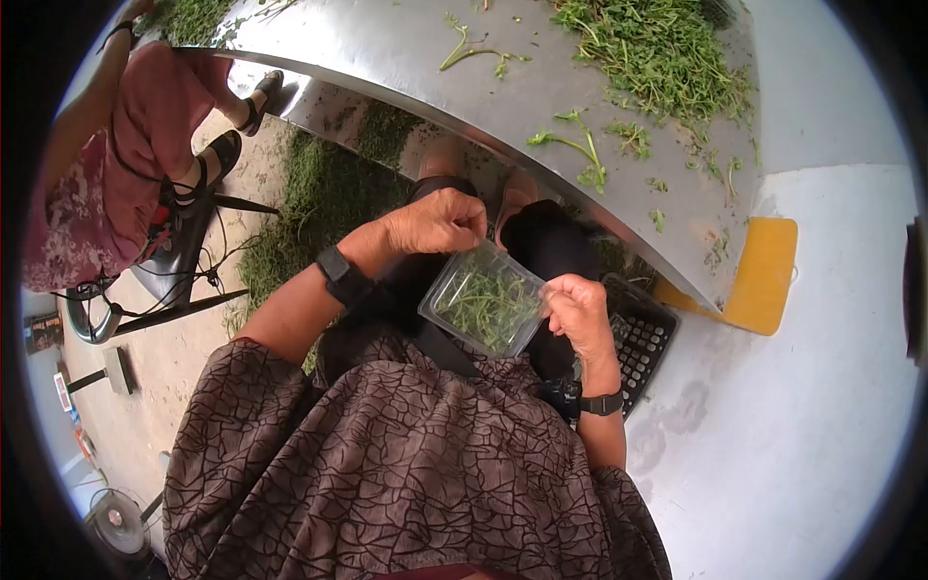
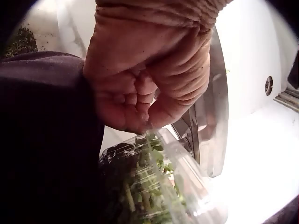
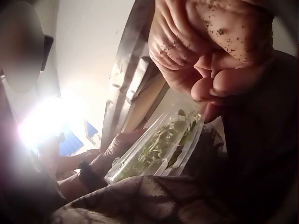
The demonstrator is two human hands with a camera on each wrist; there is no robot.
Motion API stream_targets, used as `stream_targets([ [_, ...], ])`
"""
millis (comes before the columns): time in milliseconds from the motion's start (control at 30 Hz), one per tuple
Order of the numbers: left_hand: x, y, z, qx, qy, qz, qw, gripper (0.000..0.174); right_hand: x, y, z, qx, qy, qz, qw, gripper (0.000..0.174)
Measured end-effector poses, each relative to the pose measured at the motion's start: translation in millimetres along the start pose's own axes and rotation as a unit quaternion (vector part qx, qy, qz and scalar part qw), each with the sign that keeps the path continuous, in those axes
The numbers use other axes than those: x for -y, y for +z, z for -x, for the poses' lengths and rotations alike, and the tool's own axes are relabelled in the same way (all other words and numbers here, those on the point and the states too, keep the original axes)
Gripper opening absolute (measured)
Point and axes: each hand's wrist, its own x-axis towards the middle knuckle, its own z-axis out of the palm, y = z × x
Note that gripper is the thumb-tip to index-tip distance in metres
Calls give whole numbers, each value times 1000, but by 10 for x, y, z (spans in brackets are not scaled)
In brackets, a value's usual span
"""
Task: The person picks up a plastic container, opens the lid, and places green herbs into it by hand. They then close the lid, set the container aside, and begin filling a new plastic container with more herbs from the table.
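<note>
A clear plastic clamshell box (image 1: 488,302) with green leafy sprigs inside is held over the lap, its lid lying over the greens. My left hand (image 1: 440,222) pinches the box's far edge between thumb and curled fingers. At the right corner, my right hand (image 1: 577,311) pinches the rim the same way. In the left wrist view the thumb and fingertips of the left hand (image 2: 145,74) meet right at the plastic edge. Dark specks dot the palm of the right hand (image 3: 212,51) in the right wrist view, with the box (image 3: 159,147) tilted below it.
A metal table (image 1: 667,208) curves ahead, bearing a heap of greens (image 1: 667,58) and loose sprigs (image 1: 580,150). Beneath it lie more greens (image 1: 319,193). A black crate (image 1: 640,338) and a yellow board (image 1: 768,275) are at the right. Another person (image 1: 135,145) sits at the left.
</note>
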Motion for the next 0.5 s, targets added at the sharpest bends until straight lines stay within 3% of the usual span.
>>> stream_targets([
  [33,3,-1,-1,0,0,1,1000,8,8,1,4,-8,2,-21,1000,14],
  [100,23,3,-2,20,-37,124,991,9,-19,-12,-1,-9,1,-59,998,14],
  [200,98,11,-11,27,-9,199,980,10,-33,-43,-9,-2,-3,-114,993,14],
  [500,161,37,22,28,31,216,975,19,-122,-89,22,13,-29,-165,986,16],
])
